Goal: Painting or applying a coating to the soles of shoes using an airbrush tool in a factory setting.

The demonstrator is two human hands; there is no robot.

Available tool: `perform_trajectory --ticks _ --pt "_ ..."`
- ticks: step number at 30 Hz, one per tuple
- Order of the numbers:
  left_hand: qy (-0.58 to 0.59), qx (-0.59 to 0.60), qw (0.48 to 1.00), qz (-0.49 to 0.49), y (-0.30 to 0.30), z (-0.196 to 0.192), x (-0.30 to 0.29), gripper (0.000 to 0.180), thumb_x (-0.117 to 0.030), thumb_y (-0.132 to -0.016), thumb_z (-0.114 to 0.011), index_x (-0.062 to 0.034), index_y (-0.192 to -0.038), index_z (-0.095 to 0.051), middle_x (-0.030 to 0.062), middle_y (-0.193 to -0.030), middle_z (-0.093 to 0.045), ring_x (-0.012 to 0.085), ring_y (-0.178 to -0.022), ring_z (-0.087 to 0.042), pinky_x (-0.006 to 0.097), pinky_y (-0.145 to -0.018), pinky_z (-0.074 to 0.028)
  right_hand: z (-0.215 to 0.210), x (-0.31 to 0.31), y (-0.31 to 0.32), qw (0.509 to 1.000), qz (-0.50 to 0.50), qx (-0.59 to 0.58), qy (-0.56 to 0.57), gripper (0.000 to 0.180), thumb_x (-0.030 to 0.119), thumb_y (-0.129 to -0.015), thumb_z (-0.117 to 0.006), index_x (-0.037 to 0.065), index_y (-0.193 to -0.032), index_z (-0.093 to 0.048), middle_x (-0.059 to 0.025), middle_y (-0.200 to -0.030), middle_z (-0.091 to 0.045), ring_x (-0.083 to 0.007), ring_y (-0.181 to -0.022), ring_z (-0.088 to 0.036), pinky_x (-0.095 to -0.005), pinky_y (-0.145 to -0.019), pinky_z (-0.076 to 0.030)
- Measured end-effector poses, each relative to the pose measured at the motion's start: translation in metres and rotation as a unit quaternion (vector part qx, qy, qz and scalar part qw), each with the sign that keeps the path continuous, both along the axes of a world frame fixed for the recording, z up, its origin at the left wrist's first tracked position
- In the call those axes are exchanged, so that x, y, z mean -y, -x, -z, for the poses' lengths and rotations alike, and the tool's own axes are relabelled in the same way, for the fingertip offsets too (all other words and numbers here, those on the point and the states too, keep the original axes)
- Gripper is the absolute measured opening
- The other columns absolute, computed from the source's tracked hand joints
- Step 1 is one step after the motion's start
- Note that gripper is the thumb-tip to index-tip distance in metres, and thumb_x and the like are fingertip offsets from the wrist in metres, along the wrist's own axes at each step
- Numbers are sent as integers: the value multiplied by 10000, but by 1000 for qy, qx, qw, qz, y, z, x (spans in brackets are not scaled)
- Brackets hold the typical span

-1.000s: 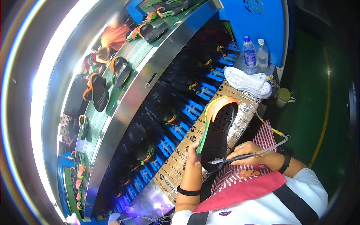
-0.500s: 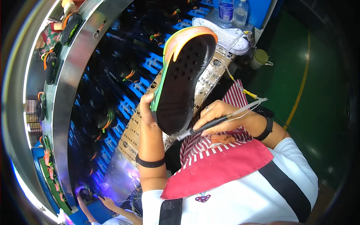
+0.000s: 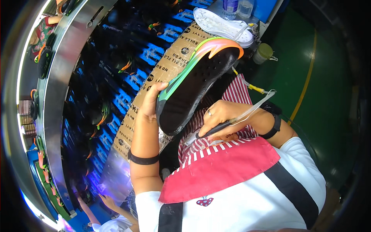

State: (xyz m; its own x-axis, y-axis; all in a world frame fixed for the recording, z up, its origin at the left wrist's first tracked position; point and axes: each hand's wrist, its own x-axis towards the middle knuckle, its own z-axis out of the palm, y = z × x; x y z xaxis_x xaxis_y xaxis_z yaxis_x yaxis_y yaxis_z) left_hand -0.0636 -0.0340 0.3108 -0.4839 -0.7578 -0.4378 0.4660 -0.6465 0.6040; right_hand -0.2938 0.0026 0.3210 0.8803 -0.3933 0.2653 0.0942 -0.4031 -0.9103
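Note:
A shoe sole (image 3: 184,92) is tilted up in front of me, with a black, hole-dotted inside and a green-to-orange side wall. My left hand (image 3: 152,101) grips its left edge near the lower end, thumb over the rim. In my right hand (image 3: 228,115) is a brush with a black handle (image 3: 217,129) and pale bristles (image 3: 189,138). A clear tube (image 3: 253,109) runs from its handle end. The bristles sit just below and right of the sole's lower end, seemingly apart from it, over my striped apron (image 3: 208,147).
Printed cardboard (image 3: 164,63) covers the bench edge. At its far end lie a white sole (image 3: 224,29), bottles (image 3: 229,9) and a lidded jar (image 3: 264,53). A metal-edged line (image 3: 58,96) carrying soles curves along the left. Another person's hand (image 3: 109,202) shows at lower left.
The sole has turned clockwise, its upper end swinging right and down. The brush bristles, earlier at the sole's lower end, are now slightly away from it.

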Motion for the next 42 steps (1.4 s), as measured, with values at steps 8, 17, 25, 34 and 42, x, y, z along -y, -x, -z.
perform_trajectory --ticks 8,17,25,34,42 --pt "13 153 985 84 9 -12 3 377 -272 -812 -515 28 -1031 -581 147 -911 -637 192 -758 -633 274 -703 -509 3 0 -8 993 55 32 102 206 136 -707 -686 69 -900 -658 -91 -733 -617 -255 -644 -576 -322 -580 -458" --pt "54 243 961 121 9 -9 4 316 -268 -831 -519 -2 -977 -606 104 -874 -643 142 -708 -621 242 -646 -500 9 -7 -9 979 92 9 181 172 125 -689 -665 94 -858 -659 -82 -634 -564 -247 -600 -566 -329 -547 -455" --pt "-14 204 970 133 6 -22 4 315 -240 -754 -616 6 -950 -619 82 -869 -642 146 -742 -605 241 -693 -476 9 -8 -1 969 117 -12 218 196 147 -700 -602 137 -890 -647 -57 -627 -530 -226 -610 -560 -309 -522 -445" --pt "0 244 962 124 -5 -20 3 314 -251 -768 -596 6 -945 -626 83 -886 -642 140 -750 -608 228 -692 -473 9 -6 2 971 123 17 204 207 117 -717 -597 108 -919 -643 -62 -630 -536 -229 -610 -554 -303 -529 -446" --pt "-40 269 954 123 -10 -20 1 325 -253 -781 -564 14 -958 -620 93 -861 -646 137 -721 -613 229 -667 -483 13 -8 10 980 75 -57 177 188 175 -741 -592 120 -910 -653 -80 -630 -550 -246 -603 -560 -327 -530 -437"
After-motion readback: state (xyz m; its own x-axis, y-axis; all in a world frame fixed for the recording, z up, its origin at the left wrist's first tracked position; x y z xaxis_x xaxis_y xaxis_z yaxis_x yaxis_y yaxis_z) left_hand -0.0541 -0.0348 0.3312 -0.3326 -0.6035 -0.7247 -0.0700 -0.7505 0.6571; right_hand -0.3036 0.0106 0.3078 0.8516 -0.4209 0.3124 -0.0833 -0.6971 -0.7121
